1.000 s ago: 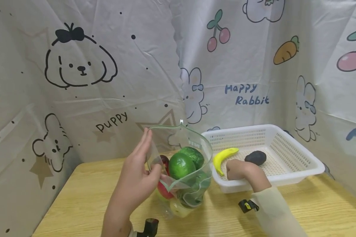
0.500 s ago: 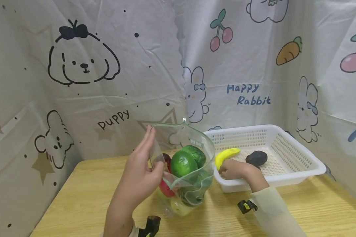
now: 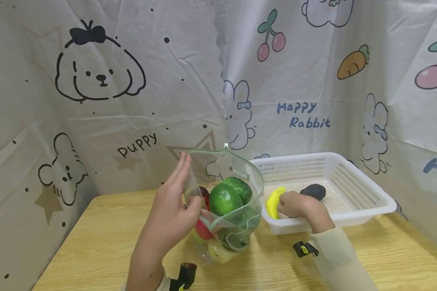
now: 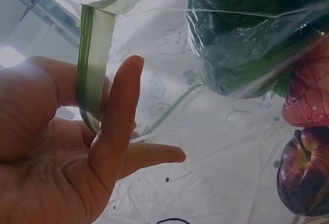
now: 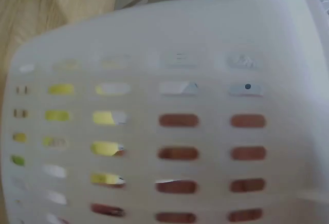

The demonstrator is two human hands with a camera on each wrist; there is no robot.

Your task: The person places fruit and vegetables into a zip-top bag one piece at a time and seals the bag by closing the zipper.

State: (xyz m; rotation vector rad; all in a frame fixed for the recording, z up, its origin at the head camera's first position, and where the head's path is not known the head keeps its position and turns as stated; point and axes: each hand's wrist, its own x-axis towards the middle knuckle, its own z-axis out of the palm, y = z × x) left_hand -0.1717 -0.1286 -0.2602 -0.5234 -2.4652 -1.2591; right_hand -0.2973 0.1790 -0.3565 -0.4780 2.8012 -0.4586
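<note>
My left hand point(image 3: 169, 212) holds the rim of a clear zip bag point(image 3: 218, 161) at its left side, keeping the mouth spread. In the left wrist view the green zip edge point(image 4: 97, 44) runs between thumb and fingers. Inside the bag lie a round green fruit point(image 3: 225, 199), a wrinkled green piece point(image 3: 240, 188), a red piece point(image 3: 204, 230) and a dark purple fruit with a stem point(image 4: 306, 178). My right hand point(image 3: 298, 204) reaches into the white basket point(image 3: 372, 186) and grips a yellow banana point(image 3: 274, 204); its fingertips are hidden behind the hand.
A dark oval fruit point(image 3: 314, 191) lies in the basket just behind the right hand. The basket's slotted wall point(image 5: 144, 34) fills the right wrist view. Bag and basket stand close together on the wooden table point(image 3: 105, 234), with a printed curtain point(image 3: 189, 81) behind.
My right hand has moved left to the banana, then slightly back right, and the banana has turned steeper and shifted toward the front. The left hand keeps its hold on the bag rim.
</note>
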